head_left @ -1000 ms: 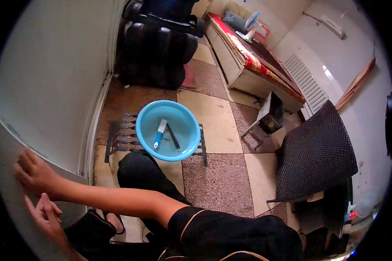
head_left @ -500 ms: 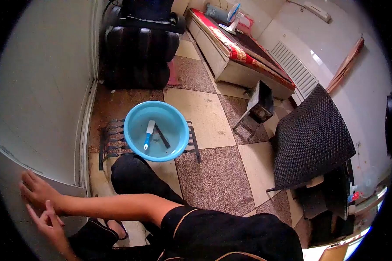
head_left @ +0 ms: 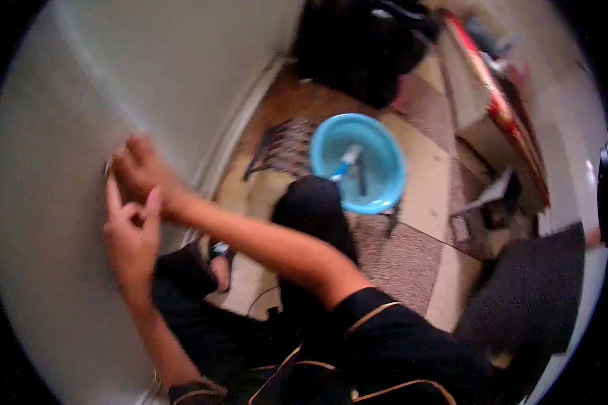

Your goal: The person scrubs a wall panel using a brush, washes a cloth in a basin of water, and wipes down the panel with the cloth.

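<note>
My right hand [head_left: 145, 172] is at the pale grey upright panel [head_left: 47, 223] on the left, its fingers bent together. A small shiny thing [head_left: 107, 169] shows by its fingertips, too blurred to name. Just below, my left hand [head_left: 132, 233] has its index finger stretched up towards that small thing and its thumb raised apart from it. The two hands are close together, the left nearly touching the right. What lies under the right fingers is hidden.
A light blue basin [head_left: 392, 192] rests on a black metal rack [head_left: 284, 145]; a blue-and-white brush-like tool [head_left: 346, 162] and a dark strip [head_left: 362, 177] lie inside. My knee [head_left: 311, 202] is beside it. A dark woven chair [head_left: 534, 290] stands right, black padded furniture [head_left: 358, 54] behind.
The view has swung left and down, so the basin and furniture appear further right. Both hands have shifted up along the panel in the picture and remain close together.
</note>
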Available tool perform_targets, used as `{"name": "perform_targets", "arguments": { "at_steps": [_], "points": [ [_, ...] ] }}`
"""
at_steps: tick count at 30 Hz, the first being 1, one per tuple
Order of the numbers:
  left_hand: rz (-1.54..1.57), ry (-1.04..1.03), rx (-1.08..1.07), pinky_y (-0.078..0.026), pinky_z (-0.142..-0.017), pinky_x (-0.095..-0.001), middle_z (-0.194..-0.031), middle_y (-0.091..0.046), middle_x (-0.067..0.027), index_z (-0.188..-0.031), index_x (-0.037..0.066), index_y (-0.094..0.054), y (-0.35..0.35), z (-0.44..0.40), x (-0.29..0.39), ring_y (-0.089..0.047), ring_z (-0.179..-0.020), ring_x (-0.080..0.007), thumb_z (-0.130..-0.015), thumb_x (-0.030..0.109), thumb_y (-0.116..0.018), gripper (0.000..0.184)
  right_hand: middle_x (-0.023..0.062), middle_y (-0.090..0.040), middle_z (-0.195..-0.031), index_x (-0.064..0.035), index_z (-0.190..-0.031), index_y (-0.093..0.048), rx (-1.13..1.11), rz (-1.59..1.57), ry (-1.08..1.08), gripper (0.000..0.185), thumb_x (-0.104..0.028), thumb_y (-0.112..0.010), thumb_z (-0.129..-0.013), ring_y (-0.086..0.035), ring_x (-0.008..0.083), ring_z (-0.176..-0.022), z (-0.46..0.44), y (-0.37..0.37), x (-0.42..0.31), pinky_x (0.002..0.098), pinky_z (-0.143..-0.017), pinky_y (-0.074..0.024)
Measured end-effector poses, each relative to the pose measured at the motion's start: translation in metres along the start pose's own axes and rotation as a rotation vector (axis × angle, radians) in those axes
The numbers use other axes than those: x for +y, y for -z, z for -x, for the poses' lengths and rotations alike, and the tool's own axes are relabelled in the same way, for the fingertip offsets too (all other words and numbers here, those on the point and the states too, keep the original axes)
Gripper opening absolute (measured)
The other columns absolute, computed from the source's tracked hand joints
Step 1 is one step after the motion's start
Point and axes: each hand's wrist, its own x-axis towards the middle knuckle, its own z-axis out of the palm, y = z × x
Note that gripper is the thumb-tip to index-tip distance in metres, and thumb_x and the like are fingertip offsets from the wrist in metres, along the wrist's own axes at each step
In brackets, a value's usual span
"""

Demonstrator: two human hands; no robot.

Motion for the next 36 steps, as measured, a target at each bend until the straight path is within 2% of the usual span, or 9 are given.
{"name": "perform_targets", "arguments": {
  "at_steps": [3, 7, 11, 17, 18, 23, 27, 30, 36],
  "points": [
    [0.158, -0.161, 0.176, -0.048, -0.067, -0.0299, -0.076, -0.067, -0.0105, -0.145, -0.004, -0.028, -0.005, -0.003, 0.011, -0.057, -0.066, -0.0103, -0.091, 0.028, -0.064, 0.072, 0.0178, -0.049, -0.097, -0.0019, -0.096, -0.053, 0.028, -0.051, 0.104, 0.035, -0.019, -0.066, -0.069, -0.047, 0.0366, -0.094, -0.03, 0.015, -0.009, 0.0456, -0.077, -0.0437],
    [-0.401, 0.121, -0.144, -0.049, -0.064, -0.0343, -0.074, -0.067, -0.0145, -0.144, -0.005, -0.026, -0.007, -0.007, -0.003, -0.066, -0.064, -0.0222, -0.088, 0.024, -0.067, 0.075, 0.0202, -0.046, -0.1, -0.0053, -0.108, -0.046, 0.004, 0.132, -0.049, 0.041, -0.008, -0.066, -0.072, -0.046, 0.0386, -0.095, 0.057, -0.026, 0.022, 0.0458, -0.071, -0.0462],
    [-0.532, 0.005, -0.332, -0.049, -0.061, -0.0341, -0.069, -0.066, -0.0152, -0.144, -0.005, -0.024, -0.007, -0.004, -0.032, -0.065, -0.059, -0.0245, -0.086, 0.026, -0.067, 0.079, 0.0192, -0.045, -0.098, -0.0056, -0.106, -0.045, 0.007, 0.093, -0.193, 0.037, -0.01, -0.065, -0.075, -0.046, 0.0399, -0.093, 0.065, -0.028, 0.013, 0.0457, -0.073, -0.0461],
    [0.35, -0.192, 0.104, -0.044, -0.057, -0.0234, -0.068, -0.058, 0.002, -0.146, -0.001, -0.024, 0.015, 0.0, 0.004, -0.049, -0.057, -0.006, -0.094, 0.022, -0.058, 0.066, 0.0186, -0.044, -0.102, -0.0045, -0.106, -0.049, 0.086, 0.004, 0.195, 0.041, -0.007, -0.065, -0.069, -0.045, 0.0369, -0.093, -0.062, 0.022, -0.028, 0.0426, -0.08, -0.0422],
    [0.205, -0.14, 0.115, -0.043, -0.057, -0.0226, -0.078, -0.065, 0.0036, -0.146, 0.001, -0.026, 0.017, 0.0, 0.009, -0.052, -0.059, -0.0062, -0.095, 0.022, -0.055, 0.063, 0.0181, -0.045, -0.101, -0.0043, -0.106, -0.048, 0.123, 0.008, 0.154, 0.041, -0.009, -0.066, -0.069, -0.045, 0.0364, -0.094, -0.054, 0.014, -0.022, 0.0425, -0.08, -0.0427],
    [-0.293, -0.09, -0.131, -0.052, -0.063, -0.049, -0.068, -0.065, -0.0164, -0.148, 0.007, -0.017, -0.01, -0.005, -0.01, -0.064, -0.063, -0.0397, -0.087, 0.034, -0.063, 0.081, 0.0134, -0.043, -0.104, -0.0055, -0.107, -0.047, 0.296, 0.172, -0.035, 0.041, -0.008, -0.067, -0.072, -0.041, 0.0327, -0.093, 0.024, -0.026, 0.004, 0.0426, -0.078, -0.0411],
    [-0.202, -0.104, -0.068, -0.047, -0.054, -0.0336, -0.059, -0.06, -0.0101, -0.15, 0.005, -0.015, 0.001, 0.0, 0.007, -0.061, -0.053, -0.0232, -0.089, 0.026, -0.063, 0.08, 0.0106, -0.045, -0.101, -0.0072, -0.104, -0.048, 0.287, 0.09, 0.022, 0.038, -0.01, -0.067, -0.071, -0.041, 0.0325, -0.094, -0.023, -0.019, -0.011, 0.0445, -0.078, -0.0402],
    [0.282, -0.35, 0.306, -0.032, -0.052, -0.0158, -0.057, -0.049, 0.0051, -0.149, -0.001, -0.015, 0.013, 0.005, 0.021, -0.04, -0.056, -0.0006, -0.09, 0.011, -0.06, 0.075, 0.0113, -0.046, -0.101, -0.0124, -0.105, -0.052, 0.269, 0.088, 0.282, 0.037, -0.017, -0.067, -0.072, -0.044, 0.0319, -0.092, -0.096, 0.005, -0.046, 0.0432, -0.075, -0.0402],
    [0.006, -0.124, 0.271, -0.038, -0.051, -0.0207, -0.054, -0.052, -0.0009, -0.148, -0.001, -0.016, 0.013, 0.03, -0.003, -0.047, -0.049, -0.0048, -0.088, 0.009, -0.062, 0.077, 0.0136, -0.044, -0.103, -0.0122, -0.115, -0.05, 0.287, 0.01, 0.214, 0.045, -0.021, -0.07, -0.075, -0.045, 0.0312, -0.087, -0.023, -0.031, -0.042, 0.0449, -0.072, -0.0371]
  ]
}}
